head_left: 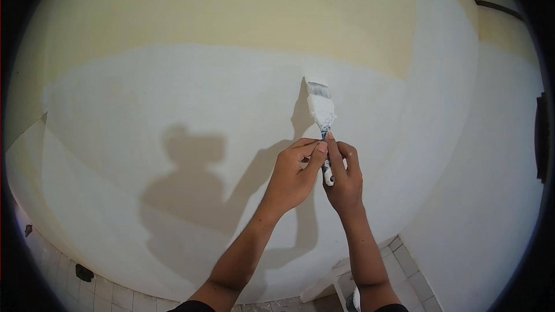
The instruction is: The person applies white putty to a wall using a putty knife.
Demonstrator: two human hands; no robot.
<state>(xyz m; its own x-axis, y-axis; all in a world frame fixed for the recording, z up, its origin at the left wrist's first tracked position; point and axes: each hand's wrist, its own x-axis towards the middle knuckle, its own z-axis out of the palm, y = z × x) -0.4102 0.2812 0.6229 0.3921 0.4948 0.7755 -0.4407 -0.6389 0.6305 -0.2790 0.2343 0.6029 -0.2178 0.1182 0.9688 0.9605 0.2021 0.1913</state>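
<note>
Upright in front of the wall I hold a paintbrush (pixel 321 107), its greyish bristles pointing up. Thick white paint coats its neck, and the blue and white handle is smeared and has a hole at its lower end. My left hand (pixel 289 178) is closed, thumb and fingers pinching the handle from the left. From the right, my right hand (pixel 346 184) closes on the same handle, fingertips just under the neck. The wall ahead is white (pixel 115 98) in its lower part and pale yellow (pixel 231 11) above. Whether the bristles touch it, I cannot tell.
A side wall (pixel 474 167) stands at the right, with a dark object (pixel 541 138) at the view's edge. Below are pale floor tiles (pixel 121 296), a dark lump (pixel 84 273) at the left and a tiled ledge (pixel 404 260) at lower right. My shadow falls on the wall.
</note>
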